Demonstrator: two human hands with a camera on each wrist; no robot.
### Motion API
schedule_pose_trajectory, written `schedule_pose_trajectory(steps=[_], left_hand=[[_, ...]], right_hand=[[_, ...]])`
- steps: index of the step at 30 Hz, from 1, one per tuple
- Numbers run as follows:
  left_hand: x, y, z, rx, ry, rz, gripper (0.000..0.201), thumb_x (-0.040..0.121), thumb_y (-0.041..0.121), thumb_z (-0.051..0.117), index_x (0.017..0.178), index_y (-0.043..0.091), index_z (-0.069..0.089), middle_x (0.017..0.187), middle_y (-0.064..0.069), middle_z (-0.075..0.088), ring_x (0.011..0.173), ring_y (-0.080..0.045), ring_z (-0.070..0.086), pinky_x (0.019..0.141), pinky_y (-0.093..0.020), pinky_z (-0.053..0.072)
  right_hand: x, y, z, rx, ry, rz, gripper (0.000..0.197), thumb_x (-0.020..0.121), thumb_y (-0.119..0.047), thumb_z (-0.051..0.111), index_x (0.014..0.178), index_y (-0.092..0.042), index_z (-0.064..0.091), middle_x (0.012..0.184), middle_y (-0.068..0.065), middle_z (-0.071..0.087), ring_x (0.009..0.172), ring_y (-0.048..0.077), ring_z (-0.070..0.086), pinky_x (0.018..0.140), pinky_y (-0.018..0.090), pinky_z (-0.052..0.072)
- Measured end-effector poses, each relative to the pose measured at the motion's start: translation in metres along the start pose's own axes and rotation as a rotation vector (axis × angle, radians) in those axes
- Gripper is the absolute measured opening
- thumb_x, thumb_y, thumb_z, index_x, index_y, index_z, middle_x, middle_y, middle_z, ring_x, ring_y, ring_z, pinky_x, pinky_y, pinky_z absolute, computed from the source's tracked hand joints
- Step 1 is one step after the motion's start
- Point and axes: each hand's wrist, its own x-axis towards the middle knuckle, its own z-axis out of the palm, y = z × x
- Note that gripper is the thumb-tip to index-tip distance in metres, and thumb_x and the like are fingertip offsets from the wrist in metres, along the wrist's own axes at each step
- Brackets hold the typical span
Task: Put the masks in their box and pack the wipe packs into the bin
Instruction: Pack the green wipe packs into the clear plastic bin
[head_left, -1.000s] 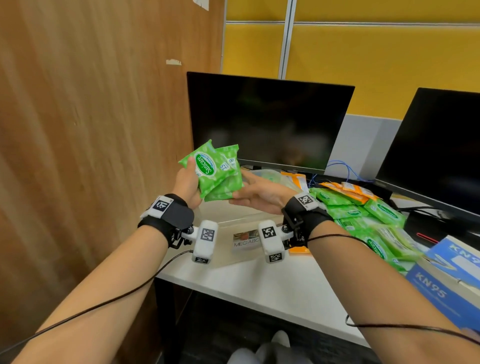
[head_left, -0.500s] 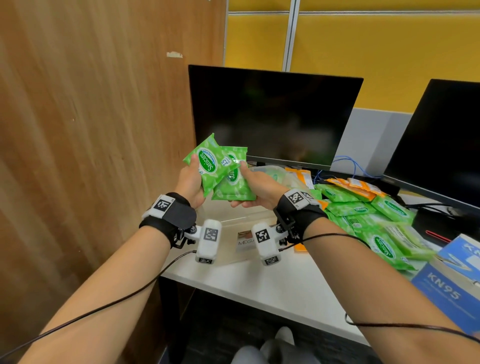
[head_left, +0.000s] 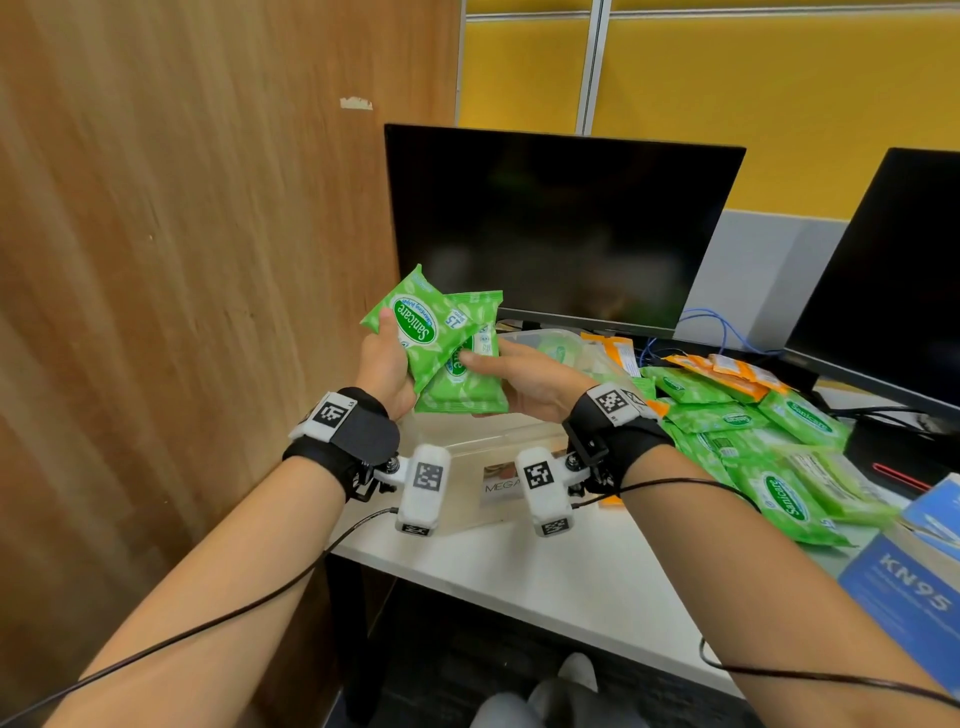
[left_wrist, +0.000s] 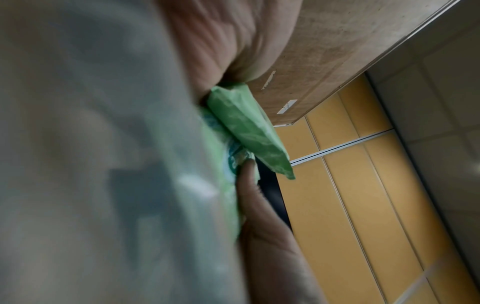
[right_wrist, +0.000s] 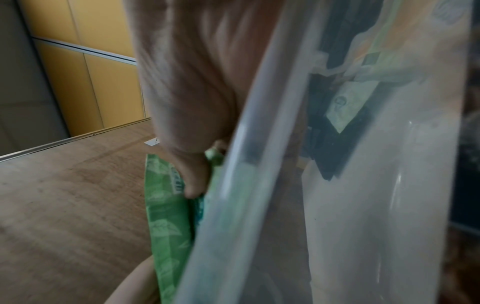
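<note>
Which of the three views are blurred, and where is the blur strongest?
Head view: mostly sharp, wipe packs readable, right edge smeared. Left wrist view: left half blurred into a grey-green haze. Right wrist view: clear bin wall close and blurred, with reflections.

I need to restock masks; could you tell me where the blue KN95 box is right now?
In the head view, the blue KN95 box sits at the desk's right edge, just right of the pile of green wipe packs.
</note>
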Motion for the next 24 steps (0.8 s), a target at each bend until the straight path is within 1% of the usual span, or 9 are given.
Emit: schedule_pose_trajectory(steps=[3, 6, 9, 12, 14, 17, 19, 21, 24], left_hand=[[0.002, -0.001, 0.0, 0.018, -0.02, 0.006, 0.047, 0.104, 0.035, 0.03, 0.127, 0.0, 0.05, 0.119, -0.019, 0.063, 0.096, -0.03, 0.066, 0.083, -0.047, 0.053], [0.004, -0.003, 0.0, 0.015, -0.019, 0.013, 0.047, 0.104, 0.035, 0.03, 0.128, 0.0, 0.049, 0.125, -0.021, 0.06, 0.108, -0.034, 0.063, 0.089, -0.049, 0.052], [0.005, -0.003, -0.001, -0.009, -0.009, 0.028, 0.047, 0.103, 0.035, 0.031, 0.13, 0.0, 0.049, 0.125, -0.02, 0.061, 0.107, -0.033, 0.063, 0.086, -0.047, 0.053], [0.006, -0.003, -0.002, -0.029, 0.025, 0.052, 0.048, 0.103, 0.037, 0.032, 0.133, 0.002, 0.045, 0.125, -0.018, 0.061, 0.108, -0.031, 0.064, 0.081, -0.043, 0.056], [0.007, -0.003, -0.003, -0.059, 0.05, 0.062, 0.048, 0.103, 0.037, 0.03, 0.133, 0.002, 0.044, 0.123, -0.016, 0.062, 0.107, -0.03, 0.064, 0.079, -0.042, 0.056], [0.009, -0.003, -0.005, -0.097, 0.088, 0.07, 0.049, 0.103, 0.039, 0.028, 0.133, 0.003, 0.044, 0.121, -0.015, 0.063, 0.101, -0.027, 0.065, 0.074, -0.039, 0.058], [0.009, -0.003, -0.007, -0.116, 0.113, 0.091, 0.05, 0.103, 0.04, 0.027, 0.134, 0.005, 0.042, 0.122, -0.015, 0.063, 0.095, -0.024, 0.067, 0.067, -0.035, 0.059], [0.011, -0.004, -0.008, -0.114, 0.129, 0.096, 0.05, 0.103, 0.041, 0.028, 0.134, 0.005, 0.042, 0.121, -0.014, 0.064, 0.093, -0.023, 0.068, 0.061, -0.034, 0.059], [0.013, -0.005, -0.007, -0.101, 0.121, 0.102, 0.048, 0.102, 0.04, 0.031, 0.132, 0.004, 0.042, 0.12, -0.016, 0.064, 0.096, -0.026, 0.068, 0.07, -0.04, 0.059]], right_hand=[[0.001, 0.001, -0.001, 0.025, 0.006, -0.016, 0.028, 0.099, -0.011, 0.048, 0.127, -0.012, 0.051, 0.109, 0.005, 0.066, 0.083, 0.014, 0.068, 0.062, 0.026, 0.057], [-0.001, 0.001, -0.003, 0.01, -0.06, -0.03, 0.028, 0.096, -0.001, 0.05, 0.122, -0.012, 0.053, 0.108, 0.006, 0.066, 0.085, 0.015, 0.069, 0.063, 0.025, 0.057], [0.0, 0.002, -0.003, -0.001, -0.127, -0.01, 0.044, 0.092, 0.011, 0.05, 0.133, -0.004, 0.046, 0.113, 0.009, 0.064, 0.093, 0.018, 0.067, 0.071, 0.026, 0.058], [0.0, 0.004, -0.002, -0.031, -0.152, 0.021, 0.062, 0.085, 0.025, 0.046, 0.14, -0.001, 0.037, 0.12, 0.009, 0.061, 0.1, 0.018, 0.065, 0.087, 0.028, 0.056], [0.0, 0.005, -0.002, -0.051, -0.146, 0.048, 0.064, 0.084, 0.028, 0.044, 0.141, -0.001, 0.036, 0.125, 0.014, 0.059, 0.105, 0.023, 0.061, 0.088, 0.027, 0.053], [0.003, 0.008, -0.008, -0.092, -0.085, 0.176, 0.043, 0.091, 0.013, 0.049, 0.132, -0.002, 0.049, 0.121, 0.016, 0.061, 0.104, 0.028, 0.062, 0.089, 0.033, 0.053], [0.01, 0.01, -0.011, -0.292, -0.028, 0.288, 0.028, 0.097, -0.014, 0.053, 0.124, -0.008, 0.057, 0.119, 0.009, 0.065, 0.105, 0.025, 0.064, 0.097, 0.039, 0.051], [0.014, 0.009, -0.013, -0.569, 0.013, 0.352, 0.042, 0.097, -0.043, 0.049, 0.123, -0.012, 0.059, 0.123, 0.004, 0.065, 0.111, 0.022, 0.063, 0.102, 0.043, 0.047], [0.014, 0.006, -0.012, -0.858, 0.069, 0.409, 0.059, 0.09, -0.059, 0.05, 0.117, -0.008, 0.061, 0.112, -0.001, 0.067, 0.101, 0.018, 0.065, 0.099, 0.038, 0.049]])
